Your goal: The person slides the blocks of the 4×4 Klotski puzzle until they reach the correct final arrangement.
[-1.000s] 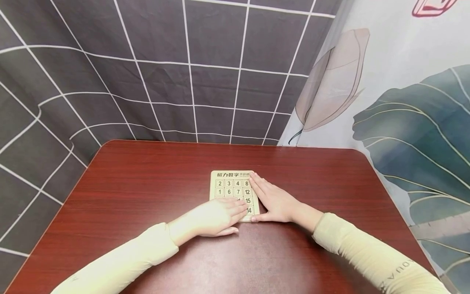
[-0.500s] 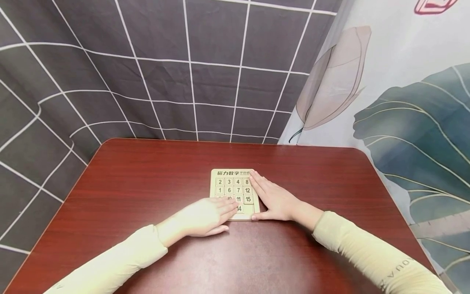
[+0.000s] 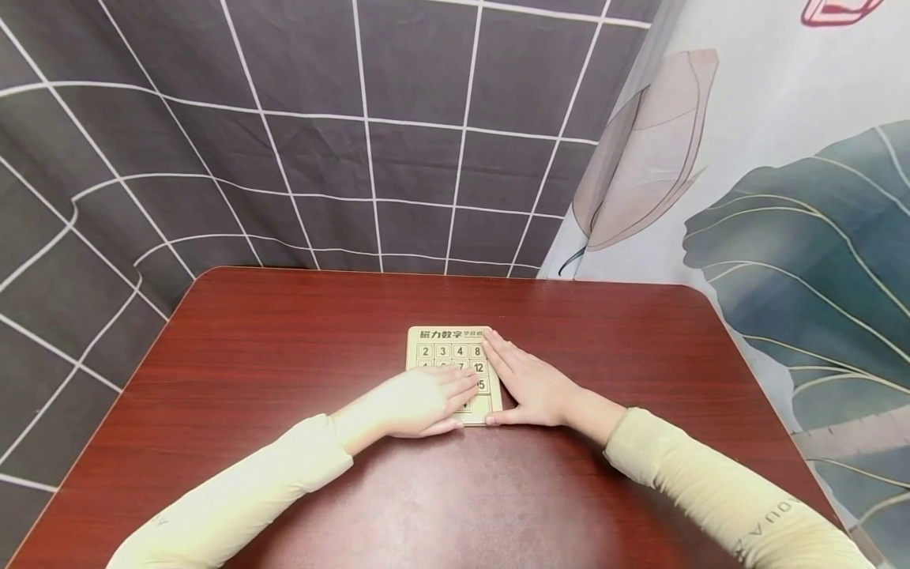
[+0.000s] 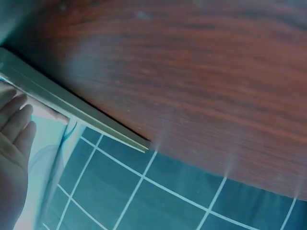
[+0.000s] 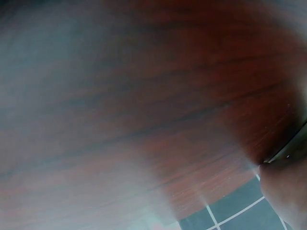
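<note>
A cream sliding number puzzle point(image 3: 448, 333) lies flat on the table in the head view. Its dark numbered tiles show 2, 3, 4 and 8 in the top row, with 12 and part of 15 below at the right. The lower right slot holds no tile. My left hand point(image 3: 430, 399) lies over the middle and lower tiles, fingers straight, hiding several of them. My right hand point(image 3: 536, 387) rests along the puzzle's right side, fingertips at the upper corner and thumb at the lower one. In the left wrist view the puzzle's edge point(image 4: 76, 108) stands beside the straight fingers.
The puzzle sits on a reddish-brown wooden table point(image 3: 298, 340). A dark curtain with white grid lines point(image 3: 412, 166) hangs behind it. To the right hangs a white curtain with leaf prints point(image 3: 817, 261).
Tile 14 slid left out of the lower right slot beneath my left hand. The left hand then moved back right and up over the tiles. My right hand stayed in place.
</note>
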Tool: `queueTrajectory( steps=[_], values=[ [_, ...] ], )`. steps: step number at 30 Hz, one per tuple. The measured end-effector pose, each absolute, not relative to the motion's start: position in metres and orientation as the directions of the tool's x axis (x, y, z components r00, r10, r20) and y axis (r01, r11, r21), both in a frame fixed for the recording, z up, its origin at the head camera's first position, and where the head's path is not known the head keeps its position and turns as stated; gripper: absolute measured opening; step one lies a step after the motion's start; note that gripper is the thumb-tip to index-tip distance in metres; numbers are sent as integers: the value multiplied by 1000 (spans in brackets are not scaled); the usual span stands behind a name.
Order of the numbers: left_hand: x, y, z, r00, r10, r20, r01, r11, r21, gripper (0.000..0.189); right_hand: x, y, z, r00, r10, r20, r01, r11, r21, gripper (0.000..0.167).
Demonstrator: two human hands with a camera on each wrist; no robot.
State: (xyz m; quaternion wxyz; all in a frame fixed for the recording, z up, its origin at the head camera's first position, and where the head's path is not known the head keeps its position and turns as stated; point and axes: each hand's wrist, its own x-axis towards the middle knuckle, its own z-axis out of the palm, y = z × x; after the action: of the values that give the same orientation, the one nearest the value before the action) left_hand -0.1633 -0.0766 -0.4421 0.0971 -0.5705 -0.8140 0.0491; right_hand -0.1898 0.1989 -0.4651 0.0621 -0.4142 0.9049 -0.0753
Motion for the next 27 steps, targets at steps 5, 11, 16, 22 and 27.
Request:
queueTrajectory(
  steps=[5, 11, 16, 22, 27],
  values=[
    [-163, -73, -442, -308, 945, 113, 926, 325, -190, 51, -190, 199, -466, -652, -757, -53, -737, 648, -194, 118],
    [-156, -73, -444, -233, 961, 147, 936, 263, -235, 50, -190, 199, -465, -656, -754, -48, -734, 651, -194, 119],
    [-154, -74, -445, -216, 966, 141, 938, 246, -243, 50, -189, 198, -464, -653, -756, -43, -737, 648, -193, 118],
    [-167, -75, -444, -274, 954, 120, 939, 292, -180, 52, -189, 198, -465, -654, -755, -49, -737, 650, -185, 118],
    [-184, -75, -450, -346, 933, 103, 922, 358, -150, 52, -189, 198, -465, -667, -741, -76, -719, 667, -198, 118]
  ],
)
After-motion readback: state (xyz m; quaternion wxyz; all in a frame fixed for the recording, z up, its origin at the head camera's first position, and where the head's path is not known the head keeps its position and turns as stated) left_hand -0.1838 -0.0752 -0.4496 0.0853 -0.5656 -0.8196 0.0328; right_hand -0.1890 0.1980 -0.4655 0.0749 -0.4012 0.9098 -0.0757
